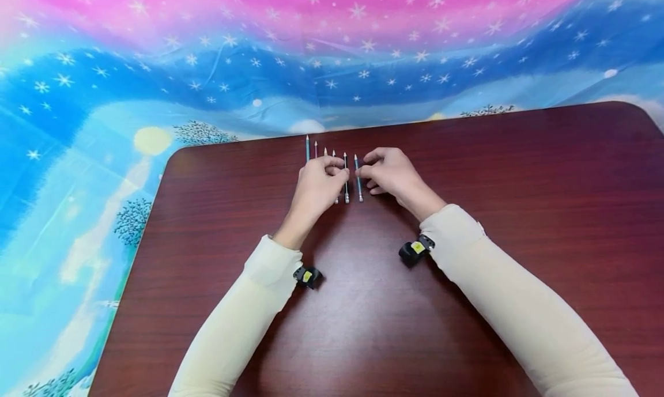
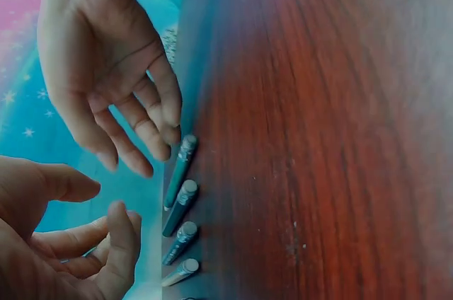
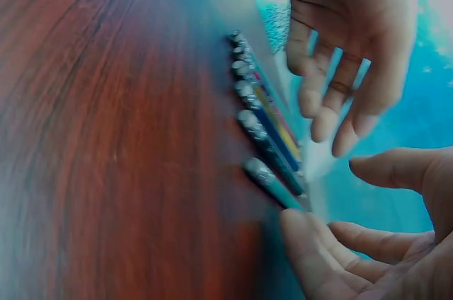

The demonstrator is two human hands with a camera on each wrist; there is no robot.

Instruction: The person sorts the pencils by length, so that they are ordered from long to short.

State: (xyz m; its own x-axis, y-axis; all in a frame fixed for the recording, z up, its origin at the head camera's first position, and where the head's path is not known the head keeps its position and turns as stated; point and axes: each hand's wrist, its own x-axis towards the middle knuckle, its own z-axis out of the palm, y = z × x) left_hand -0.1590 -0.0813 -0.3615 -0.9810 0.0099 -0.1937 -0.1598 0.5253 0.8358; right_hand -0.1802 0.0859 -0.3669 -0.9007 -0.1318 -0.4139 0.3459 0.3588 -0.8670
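Several pencils lie side by side in a row near the table's far edge, points away and eraser ends toward me. Rightmost is a teal pencil (image 1: 358, 181), slightly apart from a dark pencil (image 1: 346, 184). Another teal pencil (image 1: 308, 148) is at the left end. My left hand (image 1: 319, 184) is over the row, hiding the middles of some pencils, its fingers loosely bent with nothing between them. Just right of the rightmost pencil is my right hand (image 1: 394, 172), thumb and fingers spread apart. A fingertip (image 3: 297, 226) is close to that pencil; contact cannot be told.
The dark red-brown wooden table (image 1: 519, 212) extends to both sides and toward me. Behind it hangs a pink and blue cloth (image 1: 363, 68) with snowflakes. Black straps with small devices (image 1: 412, 253) are on both wrists.
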